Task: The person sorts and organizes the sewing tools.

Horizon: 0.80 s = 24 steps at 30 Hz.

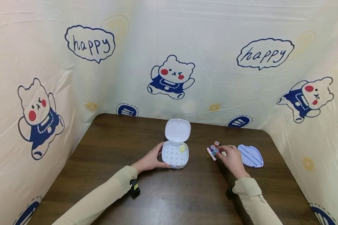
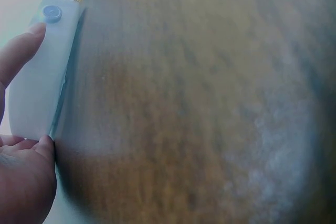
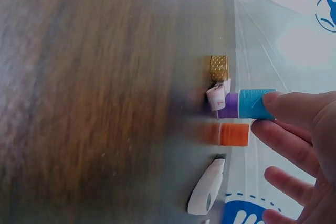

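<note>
A white box point(image 1: 175, 154) with small pegs inside stands with its lid point(image 1: 178, 130) raised. My left hand point(image 1: 151, 158) holds it at the left side, thumb along the front wall near the round button point(image 2: 52, 13). One yellow thread spool point(image 1: 182, 148) stands at the box's back right. To the right, my right hand point(image 1: 231, 159) pinches a blue thread spool point(image 3: 256, 103) between thumb and index finger. Close to it are a purple spool point(image 3: 228, 106), an orange spool point(image 3: 234, 134), a rolled pale pink strip point(image 3: 217, 97) and a gold thimble point(image 3: 219, 68).
A lavender tray point(image 1: 250, 155) with a long groove lies right of my right hand. A small white tool point(image 3: 207, 187) lies on the table near the spools. Printed cloth point(image 1: 214, 81) hangs behind the dark wooden table point(image 1: 124, 131).
</note>
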Available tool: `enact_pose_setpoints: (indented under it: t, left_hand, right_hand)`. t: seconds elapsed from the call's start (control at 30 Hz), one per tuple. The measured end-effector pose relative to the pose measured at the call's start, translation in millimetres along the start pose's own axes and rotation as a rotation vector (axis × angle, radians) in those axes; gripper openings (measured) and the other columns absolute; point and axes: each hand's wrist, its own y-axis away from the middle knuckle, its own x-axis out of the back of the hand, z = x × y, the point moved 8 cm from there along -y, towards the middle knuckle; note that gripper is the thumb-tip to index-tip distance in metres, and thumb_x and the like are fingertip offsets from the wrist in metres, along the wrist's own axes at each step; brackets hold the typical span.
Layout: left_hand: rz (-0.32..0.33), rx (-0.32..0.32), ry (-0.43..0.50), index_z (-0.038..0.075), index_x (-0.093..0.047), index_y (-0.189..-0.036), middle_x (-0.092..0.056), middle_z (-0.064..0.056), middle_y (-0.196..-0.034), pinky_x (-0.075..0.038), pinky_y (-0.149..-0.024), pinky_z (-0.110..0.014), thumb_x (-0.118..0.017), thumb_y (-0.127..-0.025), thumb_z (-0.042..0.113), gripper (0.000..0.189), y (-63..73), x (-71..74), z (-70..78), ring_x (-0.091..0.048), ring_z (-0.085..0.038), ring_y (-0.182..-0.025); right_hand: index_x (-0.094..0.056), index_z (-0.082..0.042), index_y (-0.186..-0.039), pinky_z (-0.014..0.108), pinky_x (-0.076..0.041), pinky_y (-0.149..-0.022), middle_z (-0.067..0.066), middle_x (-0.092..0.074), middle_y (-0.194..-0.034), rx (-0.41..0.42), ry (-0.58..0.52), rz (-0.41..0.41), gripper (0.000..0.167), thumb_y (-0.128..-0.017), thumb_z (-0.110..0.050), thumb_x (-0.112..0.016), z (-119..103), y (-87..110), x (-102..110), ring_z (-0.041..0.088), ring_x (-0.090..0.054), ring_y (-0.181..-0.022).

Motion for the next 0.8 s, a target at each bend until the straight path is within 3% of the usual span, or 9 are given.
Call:
enact_pose_setpoints:
  t: [0.5, 0.67, 0.8]
  left_hand:
    - [-0.002, 0.003, 0.002, 0.002, -0.021, -0.164, -0.028, -0.018, -0.167, -0.033, -0.123, -0.044, -0.094, -0.079, 0.023, 0.114, 0.1, 0.3, 0.2, -0.034, -0.031, -0.153]
    - [-0.003, 0.008, -0.002, 0.002, -0.021, -0.164, -0.028, -0.018, -0.167, -0.033, -0.123, -0.044, -0.094, -0.079, 0.023, 0.114, 1.9, 0.7, 3.7, -0.034, -0.031, -0.153]
    - [-0.002, 0.004, -0.004, 0.001, -0.021, -0.163, -0.029, -0.019, -0.167, -0.034, -0.123, -0.044, -0.094, -0.079, 0.022, 0.114, 2.2, 0.6, 3.6, -0.035, -0.032, -0.152]
  right_hand:
    - [-0.080, -0.004, -0.106, 0.063, -0.042, -0.098, 0.012, -0.079, -0.100, 0.065, -0.018, 0.036, 0.021, -0.089, -0.014, -0.083, -21, -6.1, -3, 0.040, -0.060, -0.112]
    - [-0.079, -0.004, -0.106, 0.064, -0.039, -0.103, 0.012, -0.079, -0.105, 0.062, -0.045, 0.015, 0.020, -0.090, -0.016, -0.083, -29, -8.1, -6, 0.039, -0.059, -0.115]
    - [-0.079, -0.006, -0.108, 0.065, -0.038, -0.105, 0.008, -0.079, -0.100, 0.060, -0.060, -0.002, 0.021, -0.090, -0.016, -0.083, -34, -9.8, -9, 0.040, -0.058, -0.120]
